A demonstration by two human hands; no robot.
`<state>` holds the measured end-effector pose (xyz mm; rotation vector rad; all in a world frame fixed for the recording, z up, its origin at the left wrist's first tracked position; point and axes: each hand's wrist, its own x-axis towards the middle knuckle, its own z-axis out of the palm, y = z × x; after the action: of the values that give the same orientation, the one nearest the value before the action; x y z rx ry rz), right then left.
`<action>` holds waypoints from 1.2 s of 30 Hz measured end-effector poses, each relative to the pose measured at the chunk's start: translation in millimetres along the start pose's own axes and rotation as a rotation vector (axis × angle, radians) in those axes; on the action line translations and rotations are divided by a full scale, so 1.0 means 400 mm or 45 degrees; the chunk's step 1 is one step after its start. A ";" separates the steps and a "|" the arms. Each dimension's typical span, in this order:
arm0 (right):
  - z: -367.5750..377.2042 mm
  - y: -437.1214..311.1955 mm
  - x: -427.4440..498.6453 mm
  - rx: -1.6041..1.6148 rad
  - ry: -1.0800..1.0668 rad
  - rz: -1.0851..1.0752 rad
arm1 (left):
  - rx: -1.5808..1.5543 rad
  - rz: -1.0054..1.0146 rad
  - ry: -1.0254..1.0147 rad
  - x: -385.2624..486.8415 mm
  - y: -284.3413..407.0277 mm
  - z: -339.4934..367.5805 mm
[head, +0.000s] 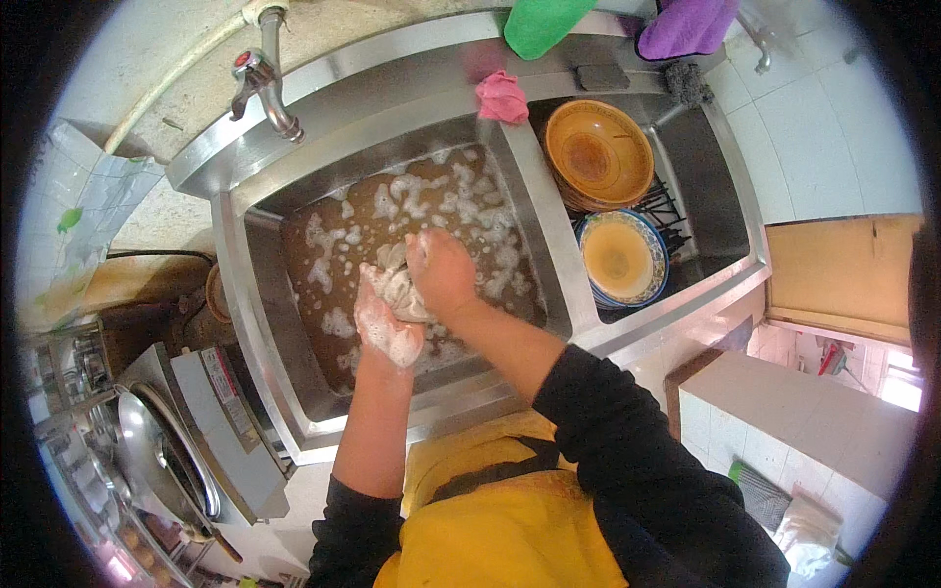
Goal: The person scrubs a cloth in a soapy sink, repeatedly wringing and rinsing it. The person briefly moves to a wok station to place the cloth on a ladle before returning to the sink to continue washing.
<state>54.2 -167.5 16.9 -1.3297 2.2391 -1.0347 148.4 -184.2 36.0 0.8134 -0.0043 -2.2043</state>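
Observation:
A wet, pale greyish cloth [399,292] is bunched between my two hands over brown, foamy water [353,220] in the left basin of a stainless steel sink [272,397]. My left hand [386,323], covered in suds, cups the cloth from the lower left. My right hand [442,272] is a closed fist gripping it from the upper right. Some folds of the cloth are hidden by the fingers. Foam patches float around both hands.
Stacked brown bowls [599,154] and blue-rimmed bowls [623,257] stand in the right basin. A pink cloth [503,97] lies on the divider's back end. Green [544,26] and purple cloths [684,29] hang behind. A metal tap [268,88] juts over the back left.

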 end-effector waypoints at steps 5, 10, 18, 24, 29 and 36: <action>-0.023 -0.157 -0.111 -0.218 -0.200 -0.263 | -0.169 -0.188 -0.588 -0.020 0.024 -0.087; 0.009 -0.027 0.002 0.112 -0.121 0.145 | -0.052 0.038 0.113 -0.011 -0.009 -0.016; -0.001 -0.036 -0.003 0.102 -0.081 0.205 | -0.045 0.136 0.051 -0.006 0.011 -0.027; -0.044 -0.064 -0.084 0.512 -0.493 0.316 | 0.041 0.399 -0.025 -0.008 0.033 -0.035; -0.057 0.061 -0.039 0.380 -0.371 0.359 | -0.127 0.401 0.144 -0.008 0.079 -0.048; -0.068 -0.173 -0.123 -0.138 -0.248 -0.695 | -0.245 -0.217 0.171 0.010 0.047 -0.087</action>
<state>105.0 -134.4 82.4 -2.0618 1.8499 -0.8993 178.3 -191.4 10.8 0.8784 0.3493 -2.2603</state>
